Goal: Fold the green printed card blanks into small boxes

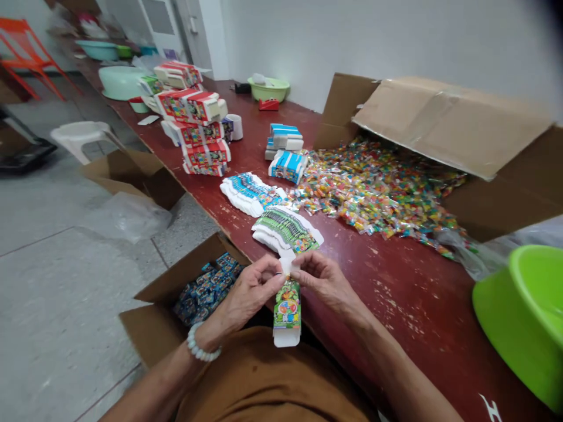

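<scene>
Between my hands is a small green printed candy box (287,310), with white flaps showing at both its ends. My left hand (254,287) pinches the far end of the box from the left, a bead bracelet on its wrist. From the right, my right hand (323,281) pinches the same end by the flaps. Just beyond my fingertips lies a fanned row of flat green cartons (288,228), and past it a similar row of blue cartons (250,192). The box's near end hangs past the table edge, its flap spread.
Small wrapped candies (365,187) spill from a tipped cardboard box (448,120) on the red table (422,316). Red carton bundles (189,105) and blue bundles (288,166) stand farther back. A green basin (505,305) is at right. Below left, an open carton holds dark blue packets (209,287).
</scene>
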### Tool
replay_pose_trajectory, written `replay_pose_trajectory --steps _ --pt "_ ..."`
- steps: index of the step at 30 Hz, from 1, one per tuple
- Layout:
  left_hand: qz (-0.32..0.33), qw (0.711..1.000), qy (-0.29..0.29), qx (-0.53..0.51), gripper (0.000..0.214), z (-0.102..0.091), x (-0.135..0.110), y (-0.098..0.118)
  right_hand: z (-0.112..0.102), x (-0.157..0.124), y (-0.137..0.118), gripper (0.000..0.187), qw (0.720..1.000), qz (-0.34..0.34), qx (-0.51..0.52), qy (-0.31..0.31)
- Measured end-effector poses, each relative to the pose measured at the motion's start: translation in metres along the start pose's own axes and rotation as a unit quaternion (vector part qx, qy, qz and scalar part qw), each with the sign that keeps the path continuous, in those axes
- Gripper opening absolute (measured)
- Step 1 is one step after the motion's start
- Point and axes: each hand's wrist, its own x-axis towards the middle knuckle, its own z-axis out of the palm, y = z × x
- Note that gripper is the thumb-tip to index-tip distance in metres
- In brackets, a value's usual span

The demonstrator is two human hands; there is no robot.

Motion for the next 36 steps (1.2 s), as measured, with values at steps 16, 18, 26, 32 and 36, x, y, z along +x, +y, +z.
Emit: replay_pose_trajectory --steps 16,18,26,32,36 --pt "-0.19 0.942 -0.083 -0.264 0.059 0.004 -0.001 -0.021 0.015 -0.009 0.007 0.023 0.995 -0.061 -0.082 0.017" --pt "-0.192 0.948 -0.046 -0.251 0.061 0.003 0.0 -0.023 0.017 -0.006 0.005 0.027 0.995 -0.039 -0.092 -0.007" --pt "-0.08 0.99 -0.034 -0.107 0.069 0.003 0.003 -0.022 0.018 0.009 -0.014 0.035 0.998 0.058 0.019 -0.033" --pt "-0.039 0.995 -0.054 -0.068 0.069 0.001 0.003 -0.023 0.017 0.007 -0.009 0.033 0.997 0.051 0.058 -0.012" --pt "-0.057 0.992 -0.063 -0.095 0.061 0.002 0.003 -0.022 0.017 0.003 -0.01 0.036 0.997 0.044 0.059 -0.031"
